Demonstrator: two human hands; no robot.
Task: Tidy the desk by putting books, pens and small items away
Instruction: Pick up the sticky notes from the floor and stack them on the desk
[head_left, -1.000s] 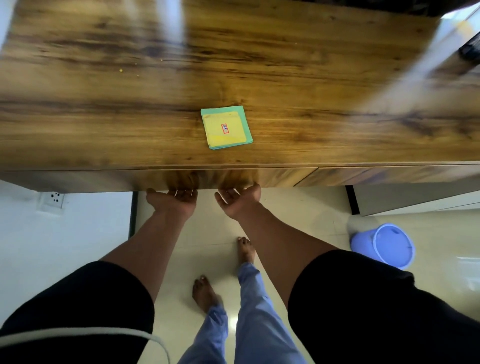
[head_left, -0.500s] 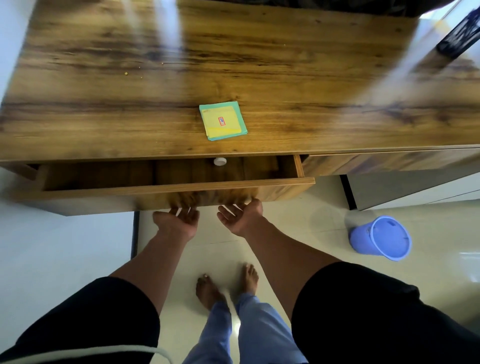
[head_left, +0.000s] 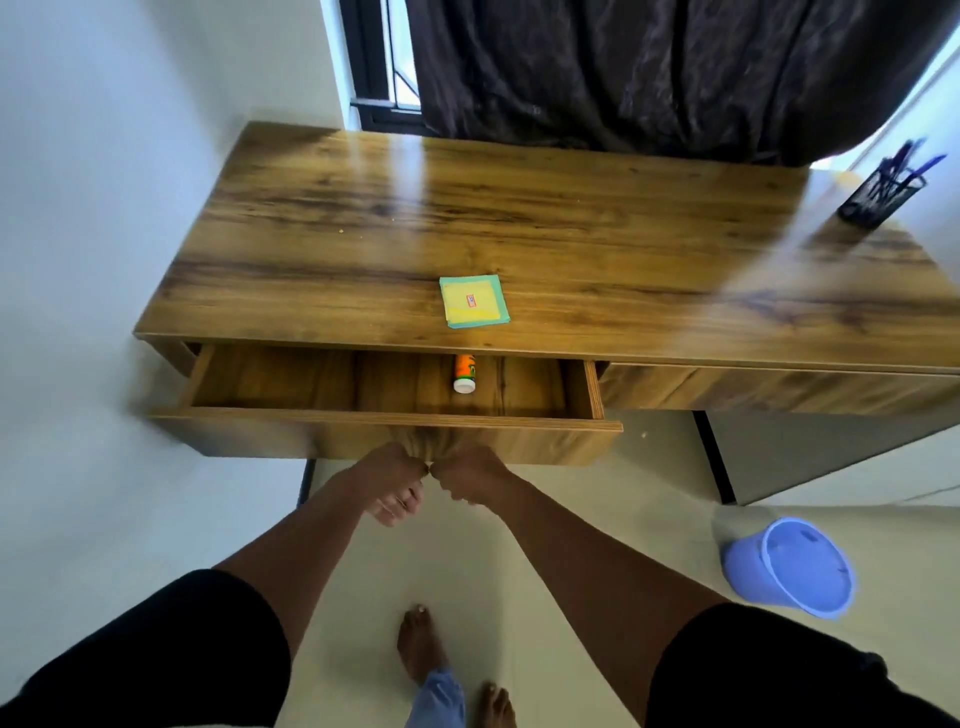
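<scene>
Two hands sit under the open drawer (head_left: 384, 418) front: left hand (head_left: 390, 480) and right hand (head_left: 470, 475), knuckles touching; whether either grip holds the panel's lower edge I cannot tell. Inside the drawer, an orange bottle (head_left: 464, 372) with white cap lies on its side. On the tabletop (head_left: 363, 223), sticky notes (head_left: 474, 301) sit at 12 o'clock from the bottle. Pen holder (head_left: 880, 195) at 2 o'clock.
</scene>
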